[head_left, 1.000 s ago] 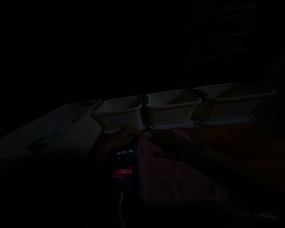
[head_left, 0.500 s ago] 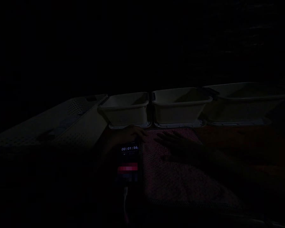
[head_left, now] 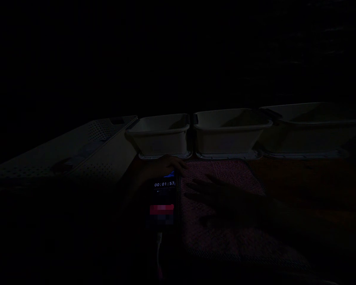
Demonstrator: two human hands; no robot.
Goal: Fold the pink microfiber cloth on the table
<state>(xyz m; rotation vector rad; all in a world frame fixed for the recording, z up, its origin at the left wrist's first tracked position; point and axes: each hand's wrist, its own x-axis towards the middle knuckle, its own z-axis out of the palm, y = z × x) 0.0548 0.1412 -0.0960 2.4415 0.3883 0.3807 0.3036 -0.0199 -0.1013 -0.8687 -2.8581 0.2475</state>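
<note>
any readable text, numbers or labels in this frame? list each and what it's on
"00:01:57" – white timer digits on the lit screen of the dark phone, which lies beside the pink textured cloth.
The red band lower on that screen is blurred; unreadable.
No text can be made out on the three white plastic tubs or the perforated white panel; the frame is very dark.

Very little of the person shows in this dark room. The left hand (head_left: 161, 168) is a dim, rounded shape, bare, with no glove or ring that can be made out. The right hand (head_left: 222, 196) is bare too, its fingers (head_left: 195, 185) long and slim, and the forearm behind it looks uncovered, with no sleeve edge or watch visible. Anything further up the arms is lost in blackness.
</note>
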